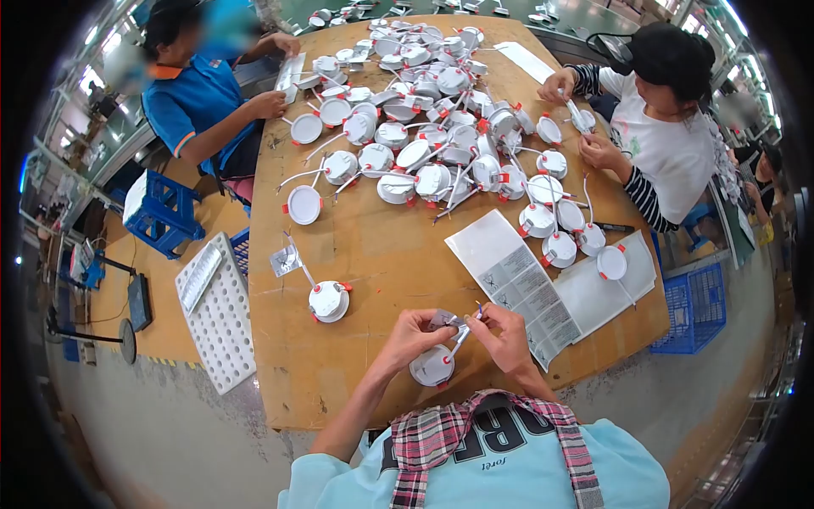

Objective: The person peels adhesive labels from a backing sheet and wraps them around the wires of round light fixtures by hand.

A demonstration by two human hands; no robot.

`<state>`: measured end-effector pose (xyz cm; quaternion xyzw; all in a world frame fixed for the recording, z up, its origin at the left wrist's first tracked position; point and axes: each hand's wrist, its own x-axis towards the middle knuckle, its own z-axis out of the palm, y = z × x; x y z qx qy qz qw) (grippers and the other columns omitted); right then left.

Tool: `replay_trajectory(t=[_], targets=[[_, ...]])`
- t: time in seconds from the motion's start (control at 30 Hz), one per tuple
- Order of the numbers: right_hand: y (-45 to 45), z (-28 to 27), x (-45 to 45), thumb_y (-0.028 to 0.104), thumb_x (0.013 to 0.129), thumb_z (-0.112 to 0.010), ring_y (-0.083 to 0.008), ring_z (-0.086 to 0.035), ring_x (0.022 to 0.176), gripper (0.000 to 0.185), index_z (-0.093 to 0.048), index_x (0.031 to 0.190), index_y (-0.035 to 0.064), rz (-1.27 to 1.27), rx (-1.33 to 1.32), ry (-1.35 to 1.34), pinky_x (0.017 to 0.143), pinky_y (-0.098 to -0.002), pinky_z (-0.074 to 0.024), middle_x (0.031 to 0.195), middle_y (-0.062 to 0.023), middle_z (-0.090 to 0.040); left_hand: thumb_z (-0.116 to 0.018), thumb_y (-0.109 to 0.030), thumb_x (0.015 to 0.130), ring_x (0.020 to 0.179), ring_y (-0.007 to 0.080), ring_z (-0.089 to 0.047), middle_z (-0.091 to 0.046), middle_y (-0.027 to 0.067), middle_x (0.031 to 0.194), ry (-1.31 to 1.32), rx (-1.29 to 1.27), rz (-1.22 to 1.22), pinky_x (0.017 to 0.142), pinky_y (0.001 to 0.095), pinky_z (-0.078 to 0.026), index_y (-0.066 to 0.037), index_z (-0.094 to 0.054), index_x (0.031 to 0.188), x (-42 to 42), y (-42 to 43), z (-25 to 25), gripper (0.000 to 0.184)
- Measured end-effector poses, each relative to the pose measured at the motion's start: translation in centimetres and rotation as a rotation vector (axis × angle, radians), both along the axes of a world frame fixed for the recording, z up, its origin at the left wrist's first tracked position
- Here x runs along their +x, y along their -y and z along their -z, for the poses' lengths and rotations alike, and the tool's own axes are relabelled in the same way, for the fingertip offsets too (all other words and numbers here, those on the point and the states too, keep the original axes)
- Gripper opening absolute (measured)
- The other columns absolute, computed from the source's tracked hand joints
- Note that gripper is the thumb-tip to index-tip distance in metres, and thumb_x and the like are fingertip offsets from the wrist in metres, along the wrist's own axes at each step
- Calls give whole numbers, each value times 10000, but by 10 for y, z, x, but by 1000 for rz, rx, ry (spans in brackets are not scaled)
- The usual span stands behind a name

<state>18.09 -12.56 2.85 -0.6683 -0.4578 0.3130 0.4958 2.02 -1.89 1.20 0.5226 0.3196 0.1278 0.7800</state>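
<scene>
At the near edge of the table (326,386), I see a white lamp (432,367); just past it, the left hand (413,338) pinches a silver label (443,320) and the right hand (505,339) is closed on the lamp's cable (459,343). Printed sheets (519,284) lie to the right, heaped lamps (415,153) beyond.
</scene>
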Motion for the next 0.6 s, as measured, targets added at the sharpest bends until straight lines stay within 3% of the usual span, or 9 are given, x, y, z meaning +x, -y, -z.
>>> replay_trajectory(t=[0.27, 0.53, 0.6], targets=[[-1, 0, 2, 104, 844, -700, -86, -586, 600, 152, -642, 794, -27, -19, -114, -88, 557, -247, -466, 689, -64, -644, -701, -102, 824, 867, 111, -615, -671, 63, 959, 134, 249, 5, 733, 269, -512, -47, -600, 1155, 6, 4, 11, 351], [2, 6, -5, 103, 850, -697, -59, -560, 577, 143, -657, 799, -25, 114, -108, -34, 514, -227, -411, 633, -27, -624, -681, -47, 848, 905, 99, -602, -648, 48, 1028, 32, 225, 30, 765, 273, -503, -54, -546, 1253, 4, 2, 7, 426], [-1, 8, -2, 107, 856, -693, -54, -553, 578, 147, -659, 804, -26, 95, -176, -161, 516, -224, -409, 635, -22, -621, -666, -32, 847, 910, 113, -615, -657, 64, 1036, 44, 212, 25, 771, 277, -507, -60, -556, 1254, 3, 0, 11, 423]])
